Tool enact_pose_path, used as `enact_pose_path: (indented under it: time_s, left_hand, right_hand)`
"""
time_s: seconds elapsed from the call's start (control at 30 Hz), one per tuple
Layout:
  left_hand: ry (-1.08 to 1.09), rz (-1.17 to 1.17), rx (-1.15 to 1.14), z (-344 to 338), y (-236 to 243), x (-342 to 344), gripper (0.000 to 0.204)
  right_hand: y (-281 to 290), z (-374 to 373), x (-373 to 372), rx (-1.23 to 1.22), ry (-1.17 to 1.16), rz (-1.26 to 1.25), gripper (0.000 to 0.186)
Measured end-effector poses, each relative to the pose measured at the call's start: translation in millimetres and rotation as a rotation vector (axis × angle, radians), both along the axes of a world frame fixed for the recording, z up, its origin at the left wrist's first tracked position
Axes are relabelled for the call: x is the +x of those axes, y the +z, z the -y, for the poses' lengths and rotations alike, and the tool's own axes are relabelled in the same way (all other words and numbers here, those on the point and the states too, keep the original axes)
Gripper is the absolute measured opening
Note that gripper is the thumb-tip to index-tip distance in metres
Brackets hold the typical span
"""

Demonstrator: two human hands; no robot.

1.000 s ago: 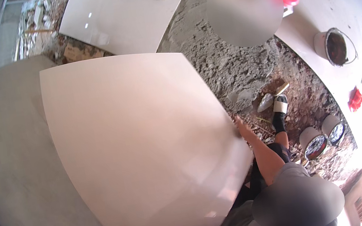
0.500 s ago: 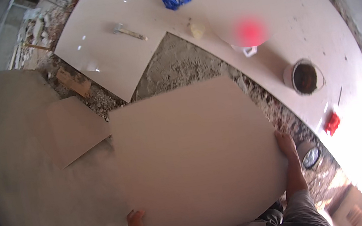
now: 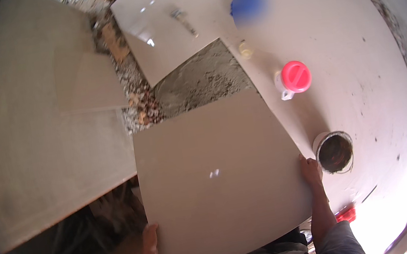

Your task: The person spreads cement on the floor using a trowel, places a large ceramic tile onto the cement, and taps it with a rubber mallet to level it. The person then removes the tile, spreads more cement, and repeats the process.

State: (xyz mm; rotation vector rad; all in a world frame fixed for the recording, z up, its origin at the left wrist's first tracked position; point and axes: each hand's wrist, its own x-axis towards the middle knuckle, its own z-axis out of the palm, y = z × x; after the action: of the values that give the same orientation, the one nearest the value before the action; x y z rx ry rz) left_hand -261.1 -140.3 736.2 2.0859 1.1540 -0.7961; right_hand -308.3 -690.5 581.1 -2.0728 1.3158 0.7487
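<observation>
I hold a large square beige floor tile [image 3: 219,177] flat in front of me, low over the ground. My left hand [image 3: 150,240] grips its near left edge, fingers curled on the rim. My right hand [image 3: 310,171] grips the right edge, close to a small round bucket [image 3: 333,151]. The tile's far edge lies over a patch of grey mortar bed [image 3: 201,77], between tiles laid on the left and right.
Laid glossy tiles [image 3: 350,52] spread to the right and far side. On them stand a white jug with a red lid [image 3: 293,78], a blue cloth [image 3: 248,2], a metal tool [image 3: 183,20] and a small yellow object [image 3: 245,48]. A loose tile piece [image 3: 92,83] lies left; rubble [image 3: 139,102] borders the mortar.
The tile has come down and forward from a raised, tilted hold to lie lower over the mortar patch. My view has swung so the red-lidded jug and bucket sit closer.
</observation>
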Motion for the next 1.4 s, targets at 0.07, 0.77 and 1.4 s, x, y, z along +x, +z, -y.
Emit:
enact_pose_path:
  time_s: [0.07, 0.77, 1.4]
  left_hand:
    - [0.020, 0.032, 0.067, 13, -13, -9, 0.051]
    - [0.545, 0.445, 0.325, -33, -391, 5, 0.065]
    - [0.644, 0.714, 0.049, 4, -602, 190, 0.068]
  right_hand:
    - [7, 4, 9, -0.030, 0.017, 0.007, 0.064]
    - [-292, -20, 138, -0.080, 0.156, 0.356, 0.073]
    - [-465, 6, 291, -0.097, 0.074, 0.476, 0.067]
